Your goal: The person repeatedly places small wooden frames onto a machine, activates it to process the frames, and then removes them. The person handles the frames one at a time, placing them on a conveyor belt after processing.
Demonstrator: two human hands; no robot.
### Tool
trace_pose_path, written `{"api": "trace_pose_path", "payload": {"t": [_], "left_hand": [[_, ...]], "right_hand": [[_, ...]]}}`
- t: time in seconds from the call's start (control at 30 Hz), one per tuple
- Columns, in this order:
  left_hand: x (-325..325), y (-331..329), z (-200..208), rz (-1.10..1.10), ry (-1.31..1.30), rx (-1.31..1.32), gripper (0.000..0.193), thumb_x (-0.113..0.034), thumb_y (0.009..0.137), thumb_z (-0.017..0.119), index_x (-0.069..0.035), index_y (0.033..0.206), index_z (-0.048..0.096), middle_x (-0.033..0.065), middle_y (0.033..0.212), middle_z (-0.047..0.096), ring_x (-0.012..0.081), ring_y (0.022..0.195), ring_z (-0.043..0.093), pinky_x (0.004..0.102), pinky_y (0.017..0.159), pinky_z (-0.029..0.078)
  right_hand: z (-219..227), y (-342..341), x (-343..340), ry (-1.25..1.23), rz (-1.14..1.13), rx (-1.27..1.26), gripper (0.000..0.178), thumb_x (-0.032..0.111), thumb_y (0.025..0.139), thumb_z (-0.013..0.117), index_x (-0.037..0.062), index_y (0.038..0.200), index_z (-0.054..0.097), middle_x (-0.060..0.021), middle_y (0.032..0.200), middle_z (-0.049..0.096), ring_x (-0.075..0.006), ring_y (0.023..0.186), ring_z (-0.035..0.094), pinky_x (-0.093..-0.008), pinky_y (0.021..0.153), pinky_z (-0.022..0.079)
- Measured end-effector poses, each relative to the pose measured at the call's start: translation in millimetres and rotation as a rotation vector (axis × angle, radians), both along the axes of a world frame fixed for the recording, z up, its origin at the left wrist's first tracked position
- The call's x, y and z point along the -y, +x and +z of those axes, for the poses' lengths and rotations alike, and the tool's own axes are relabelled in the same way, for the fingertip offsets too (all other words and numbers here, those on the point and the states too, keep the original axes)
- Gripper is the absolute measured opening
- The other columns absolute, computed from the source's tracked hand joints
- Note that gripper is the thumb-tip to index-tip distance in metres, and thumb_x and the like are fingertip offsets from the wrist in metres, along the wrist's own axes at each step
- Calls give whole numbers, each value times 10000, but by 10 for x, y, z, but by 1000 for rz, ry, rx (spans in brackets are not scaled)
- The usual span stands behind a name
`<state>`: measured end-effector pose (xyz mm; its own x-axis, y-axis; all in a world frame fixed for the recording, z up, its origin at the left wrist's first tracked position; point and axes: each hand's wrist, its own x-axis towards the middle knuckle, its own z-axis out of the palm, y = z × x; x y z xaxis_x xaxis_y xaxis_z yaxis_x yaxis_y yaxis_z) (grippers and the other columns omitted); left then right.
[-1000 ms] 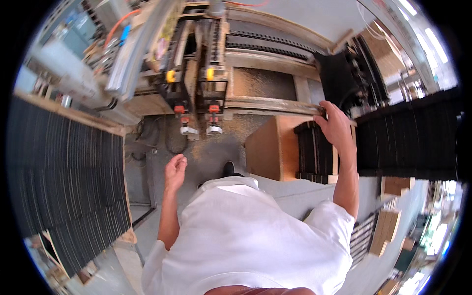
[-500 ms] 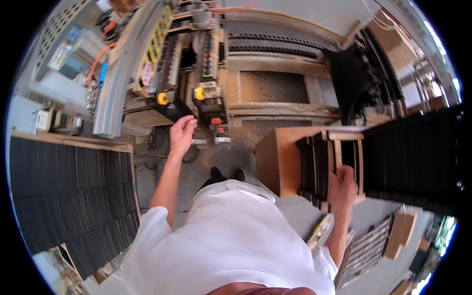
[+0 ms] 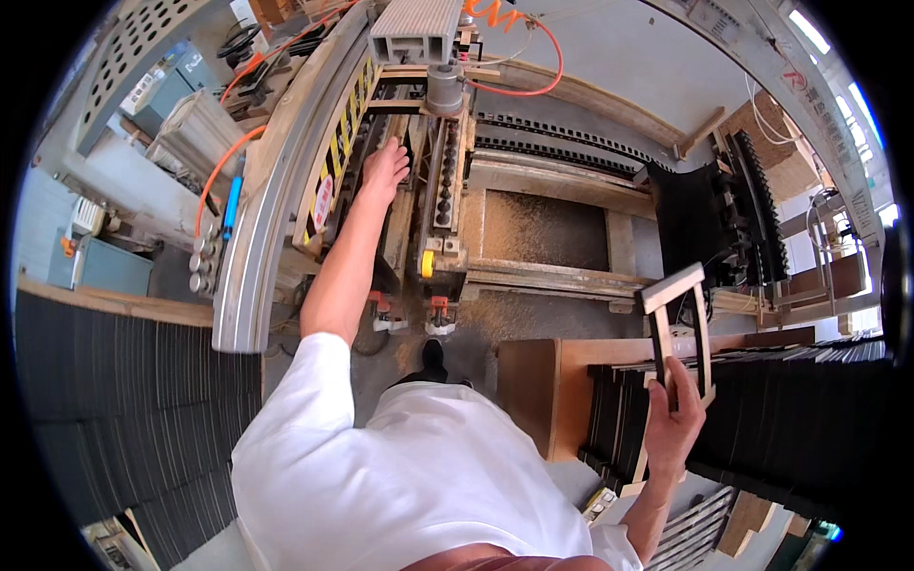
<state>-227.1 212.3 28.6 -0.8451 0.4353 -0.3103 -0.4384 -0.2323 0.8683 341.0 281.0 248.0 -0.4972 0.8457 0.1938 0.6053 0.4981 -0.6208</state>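
In my right hand point(image 3: 676, 419) is a small rectangular wooden frame point(image 3: 674, 287) with pale and black edges. Its lower end sits between my thumb and fingers, and it is tilted up above a stack of similar dark frames point(image 3: 614, 419). My left hand point(image 3: 386, 169) reaches forward over the machine's long channel point(image 3: 400, 228), beside a grey cylinder point(image 3: 444, 90). Its fingers are stretched out and slightly bent next to a dark piece in the channel; whether they touch it I cannot tell.
A brown wooden box point(image 3: 528, 395) stands beside the frames at right. Stacks of black pieces point(image 3: 133, 409) rise at left, with more black stacks point(image 3: 790, 419) at far right. A metal rail point(image 3: 252, 276) runs left of the machine. Sawdust lies around the machine bed point(image 3: 557, 276).
My left hand has moved forward from the machine's near end to over its channel. My right hand has lifted a frame up off the stack. The view has shifted forward.
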Motion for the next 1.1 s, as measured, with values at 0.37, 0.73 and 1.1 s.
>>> {"api": "trace_pose_path", "payload": {"t": [0.37,0.73,1.1], "left_hand": [[-1116,-1314,-478,193,223,310,565,-381,894,637,11,1250,442,166,1092,558,325,977,578,466,910,497],[-307,82,-313,202,221,234,461,-257,926,617,43,1238,459,144,1188,545,279,1048,573,398,911,508],[338,810,-261,91,444,147,239,-86,910,538,-73,1148,553,50,1028,623,195,920,609,353,843,479]], "right_hand": [[-190,-1151,-205,-59,227,51,307,-71,779,629,27,1070,638,-151,1064,654,-324,905,627,-361,784,505],[-867,-3067,-627,265,755,-5,299,23,752,651,80,1046,654,-109,1014,667,-318,934,596,-404,834,466],[-1671,-4514,-331,386,1046,-156,345,97,732,701,110,1072,642,-92,992,679,-312,952,609,-420,817,481]]}}
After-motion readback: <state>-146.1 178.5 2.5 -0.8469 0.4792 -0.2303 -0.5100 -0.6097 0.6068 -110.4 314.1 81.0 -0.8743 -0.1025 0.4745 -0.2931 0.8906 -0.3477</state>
